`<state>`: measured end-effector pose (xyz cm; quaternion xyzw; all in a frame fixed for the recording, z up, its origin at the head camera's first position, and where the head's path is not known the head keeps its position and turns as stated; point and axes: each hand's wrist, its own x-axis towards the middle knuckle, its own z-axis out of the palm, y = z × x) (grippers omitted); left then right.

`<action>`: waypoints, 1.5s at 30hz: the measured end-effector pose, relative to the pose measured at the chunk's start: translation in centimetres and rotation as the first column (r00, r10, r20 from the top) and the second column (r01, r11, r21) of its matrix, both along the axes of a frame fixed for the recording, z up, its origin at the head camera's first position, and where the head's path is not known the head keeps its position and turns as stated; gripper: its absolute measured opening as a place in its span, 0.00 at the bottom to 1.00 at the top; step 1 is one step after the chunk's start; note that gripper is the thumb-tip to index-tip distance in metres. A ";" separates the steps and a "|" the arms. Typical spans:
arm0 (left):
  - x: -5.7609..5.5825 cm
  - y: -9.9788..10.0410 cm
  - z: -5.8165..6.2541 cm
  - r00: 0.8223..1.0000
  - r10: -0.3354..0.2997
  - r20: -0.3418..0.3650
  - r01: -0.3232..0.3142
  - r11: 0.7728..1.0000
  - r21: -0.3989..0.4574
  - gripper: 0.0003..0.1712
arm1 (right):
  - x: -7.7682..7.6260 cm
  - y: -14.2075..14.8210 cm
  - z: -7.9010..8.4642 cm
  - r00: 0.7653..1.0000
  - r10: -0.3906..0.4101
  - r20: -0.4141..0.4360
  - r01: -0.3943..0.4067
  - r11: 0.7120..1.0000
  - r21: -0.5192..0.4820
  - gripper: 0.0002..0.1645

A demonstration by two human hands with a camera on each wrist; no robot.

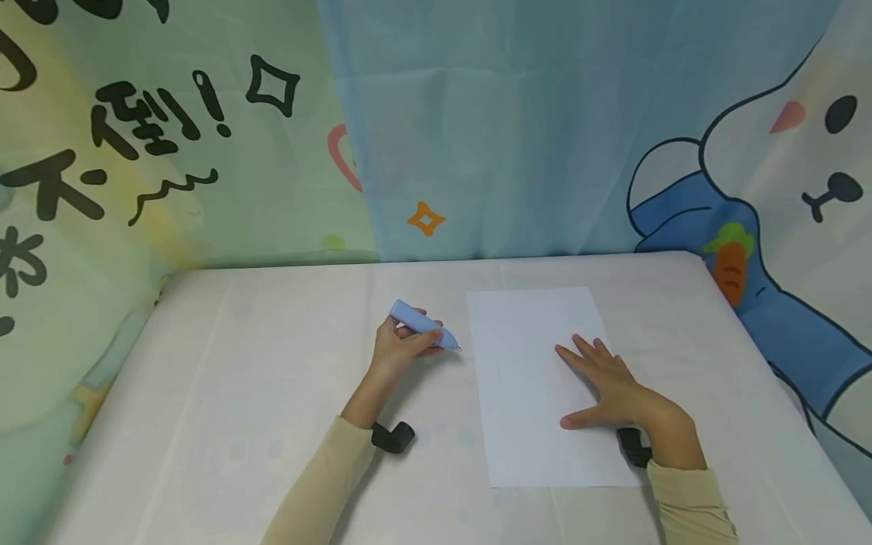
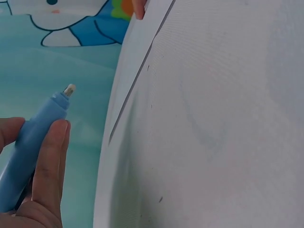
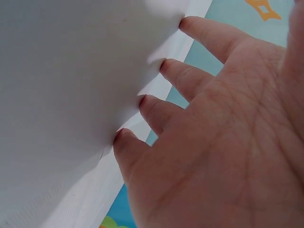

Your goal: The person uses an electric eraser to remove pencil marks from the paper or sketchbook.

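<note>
Beige sleeves in front, blue pen pinched in the left hand

Both sleeves come in from the bottom of the head view over a white-covered table, and a black wrist device shows at the left cuff, with a second black device at the right.

The left hand pinches the thick pen between thumb and fingers, with the barrel slanting and its pale tip aimed toward a sheet of white paper. Seen from the head camera, the tip is just beside the paper's left edge, and the wrist view shows the pen raised off the table.

The right hand is spread over the right part of the sheet, palm down, fingers apart and thumb well away from them. In its own wrist view, the fingertips meet the white surface.

Beyond the table hangs a printed backdrop: black characters at left, a small orange star near the middle, and a white cartoon figure in blue at right, with a carrot on its clothing.
</note>
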<state>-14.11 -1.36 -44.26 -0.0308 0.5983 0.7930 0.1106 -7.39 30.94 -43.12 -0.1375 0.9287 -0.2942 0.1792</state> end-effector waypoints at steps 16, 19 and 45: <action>0.2 0.5 -0.1 1.000 -0.022 0.001 0.022 1.000 -0.020 0.24 | 0.0 0.0 0.0 1.000 0.002 -0.001 -0.002 1.000 -0.005 0.66; 0.2 0.5 0.0 1.000 -0.026 -0.002 0.026 0.999 -0.018 0.24 | 0.0 0.0 0.0 1.000 0.001 0.005 -0.001 1.000 -0.006 0.67; 0.4 0.6 0.1 1.000 -0.007 -0.013 0.007 1.000 -0.004 0.25 | 0.0 0.0 0.0 1.000 -0.013 0.009 0.013 1.000 -0.003 0.67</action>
